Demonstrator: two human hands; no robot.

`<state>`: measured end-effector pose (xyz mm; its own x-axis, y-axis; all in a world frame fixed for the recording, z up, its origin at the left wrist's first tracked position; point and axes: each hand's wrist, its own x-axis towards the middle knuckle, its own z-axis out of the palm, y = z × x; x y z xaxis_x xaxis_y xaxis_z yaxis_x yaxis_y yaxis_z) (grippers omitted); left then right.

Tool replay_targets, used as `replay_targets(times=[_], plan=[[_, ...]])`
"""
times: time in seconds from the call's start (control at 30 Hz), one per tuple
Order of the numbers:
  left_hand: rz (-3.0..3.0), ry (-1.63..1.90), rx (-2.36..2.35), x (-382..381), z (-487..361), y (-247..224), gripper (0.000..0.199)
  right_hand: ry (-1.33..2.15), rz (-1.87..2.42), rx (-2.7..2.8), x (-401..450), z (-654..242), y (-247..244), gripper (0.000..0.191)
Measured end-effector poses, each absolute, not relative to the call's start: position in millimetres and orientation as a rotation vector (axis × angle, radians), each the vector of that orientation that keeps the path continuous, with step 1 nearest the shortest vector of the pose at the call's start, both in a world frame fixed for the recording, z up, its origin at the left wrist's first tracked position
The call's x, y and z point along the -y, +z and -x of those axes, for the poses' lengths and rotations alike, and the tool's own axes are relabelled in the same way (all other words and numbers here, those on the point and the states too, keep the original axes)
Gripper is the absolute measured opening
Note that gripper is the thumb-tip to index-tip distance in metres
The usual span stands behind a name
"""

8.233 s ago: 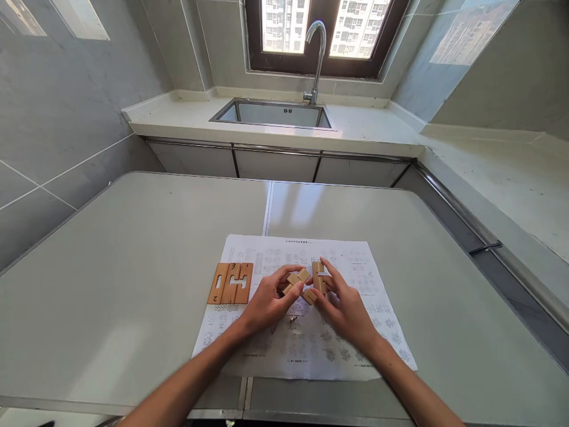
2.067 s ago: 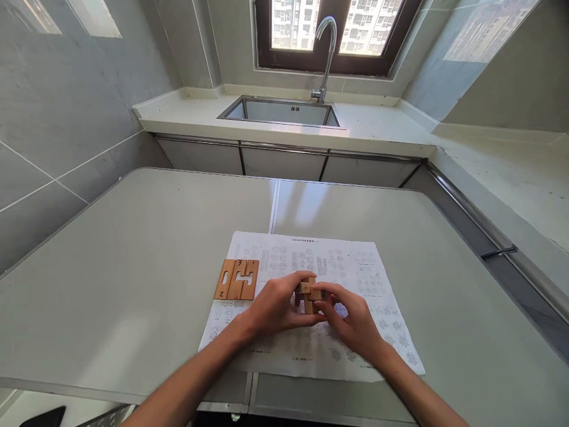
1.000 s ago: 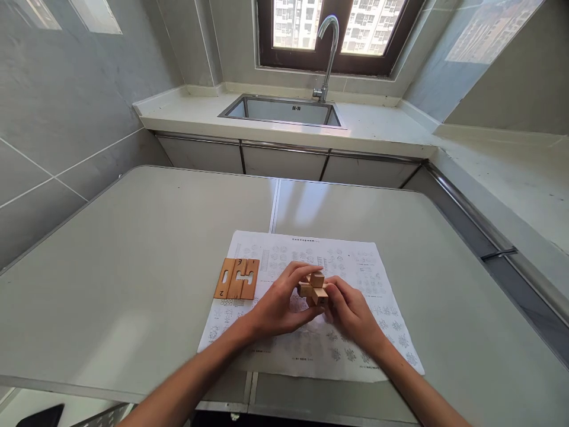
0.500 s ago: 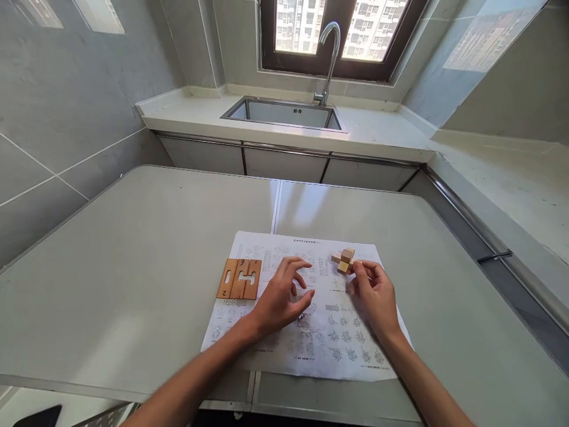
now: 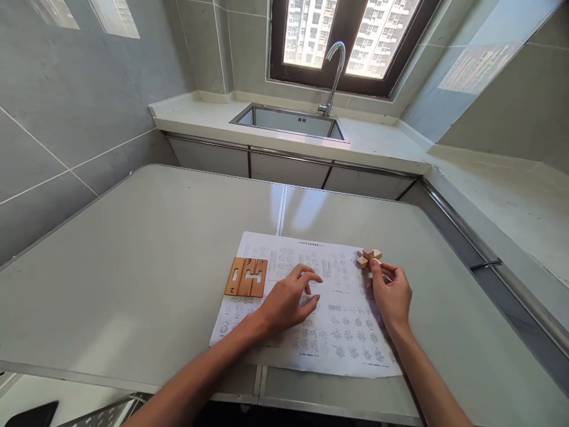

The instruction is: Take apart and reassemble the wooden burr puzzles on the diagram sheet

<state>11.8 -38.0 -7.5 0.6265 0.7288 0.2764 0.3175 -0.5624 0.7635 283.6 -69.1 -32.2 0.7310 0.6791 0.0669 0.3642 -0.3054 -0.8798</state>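
Note:
A small wooden block puzzle (image 5: 368, 257) with crossing pieces is at the top right corner of the printed paper sheet (image 5: 284, 353). My right hand (image 5: 391, 290) pinches its near side between thumb and fingers. Over the middle of the sheet, my left hand (image 5: 291, 296) is held with fingers apart and nothing between them. Flat wooden plates (image 5: 246, 277) with cut-out slots and the marks 1, 2 and another figure lie side by side at the sheet's left edge.
The sheet lies on a large light table (image 5: 146, 255). Beyond it are a counter with a sink (image 5: 288, 123), a faucet (image 5: 335, 77) and a window. A dark flat object (image 5: 33, 415) shows at bottom left.
The block puzzle has moved right with my right hand and is turned differently. My left hand remains spread over the sheet. The whole view has shifted slightly.

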Motion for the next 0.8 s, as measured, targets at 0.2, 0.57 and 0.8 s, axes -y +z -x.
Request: replay_targets(times=[0.2, 0.57, 0.8], plan=[[-2.267, 0.779, -0.73, 38, -11, -10, 0.019, 0.381, 1.915, 0.854, 71, -278, -27, 0.063], [-2.501, 0.816, -0.838, 26, 28, 18, 0.017, 0.316, 1.828, 0.905, 75, -270, -17, 0.047], [-2.568, 0.615, -1.043, 17, 90, 29, 0.067, 0.402, 1.576, 1.229, 85, -249, -18, 0.031]])
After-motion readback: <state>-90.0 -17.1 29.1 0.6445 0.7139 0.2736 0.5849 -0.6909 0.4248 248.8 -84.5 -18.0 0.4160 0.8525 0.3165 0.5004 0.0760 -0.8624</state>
